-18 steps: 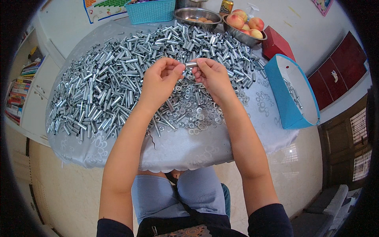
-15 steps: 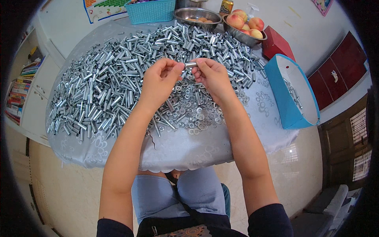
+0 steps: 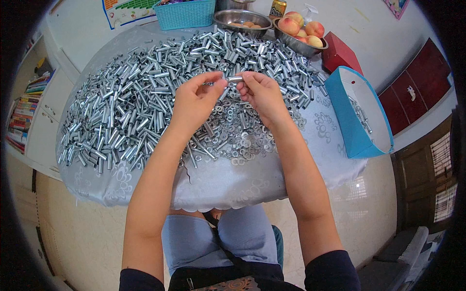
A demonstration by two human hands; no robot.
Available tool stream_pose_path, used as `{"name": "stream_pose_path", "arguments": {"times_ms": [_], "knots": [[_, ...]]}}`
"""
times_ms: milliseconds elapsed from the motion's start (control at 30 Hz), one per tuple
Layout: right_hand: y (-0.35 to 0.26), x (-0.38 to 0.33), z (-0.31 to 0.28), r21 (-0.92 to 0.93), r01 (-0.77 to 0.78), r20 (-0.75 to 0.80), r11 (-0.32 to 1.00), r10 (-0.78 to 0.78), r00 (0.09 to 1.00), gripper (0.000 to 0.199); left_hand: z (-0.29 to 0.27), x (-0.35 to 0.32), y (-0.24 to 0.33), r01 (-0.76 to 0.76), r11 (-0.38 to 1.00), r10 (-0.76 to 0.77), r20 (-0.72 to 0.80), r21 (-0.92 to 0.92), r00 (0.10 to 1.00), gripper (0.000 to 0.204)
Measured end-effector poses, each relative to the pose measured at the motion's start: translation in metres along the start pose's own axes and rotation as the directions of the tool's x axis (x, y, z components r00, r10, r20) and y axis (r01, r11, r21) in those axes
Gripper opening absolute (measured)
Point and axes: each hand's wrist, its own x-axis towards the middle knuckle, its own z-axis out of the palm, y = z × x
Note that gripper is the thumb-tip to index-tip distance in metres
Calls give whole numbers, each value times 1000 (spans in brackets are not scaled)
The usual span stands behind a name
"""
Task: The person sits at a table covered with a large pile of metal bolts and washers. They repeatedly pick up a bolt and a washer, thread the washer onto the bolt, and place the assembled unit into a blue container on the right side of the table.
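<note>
Over the middle of the table, my right hand [image 3: 264,96] pinches a short shiny metal sleeve [image 3: 235,79] between thumb and fingers, holding it about level. My left hand [image 3: 196,99] is at the sleeve's left end, thumb and index finger curled round a small shiny piece there, too small to name. A large heap of loose metal sleeves [image 3: 131,102] spreads beneath and to the left of my hands. Flat washers [image 3: 247,140] and what look like nuts lie in a looser pile below my right hand. A few long bolts [image 3: 206,151] rest near my left forearm.
A blue open box [image 3: 335,92] holding several bolts stands at the right edge. Along the back are a turquoise basket [image 3: 187,17], a metal bowl [image 3: 264,33] with eggs, a bowl of peaches [image 3: 315,29], a can [image 3: 277,8] and a red box [image 3: 341,53].
The fingertips of my left hand have shifted slightly at the sleeve's end, the index finger lifting a little from the thumb. My right hand and the sleeve stay almost in place.
</note>
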Motion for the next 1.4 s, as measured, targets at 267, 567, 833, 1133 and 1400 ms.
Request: {"name": "stream_pose_path", "arguments": {"times_ms": [267, 567, 833, 1133, 1400], "knots": [[2, 2, -2, -3, 0, 2, 1000, 0, 1000, 22, 4, -5, 5, -99, 987, 103, -28, 128, 994, 25], [2, 1, -2, -35, 1, 18, 999, -1, 1000, 22, 7, -3, 2, -143, 988, 148, -104, 51, 984, 22], [0, -1, 0, -42, -20, 19, 999, 21, 1000, 23, 5, -2, 2, -114, 993, 116, -61, 37, 991, 21], [-3, -2, 2, -11, -48, 12, 999, 48, 999, 22, 5, 0, -1, -140, 990, 139, -104, 3, 985, 19], [3, 1, 0, 13, -34, -20, 999, 34, 999, 21, 2, 0, -1, -26, 995, 26, -3, -93, 1000, 16]]}}
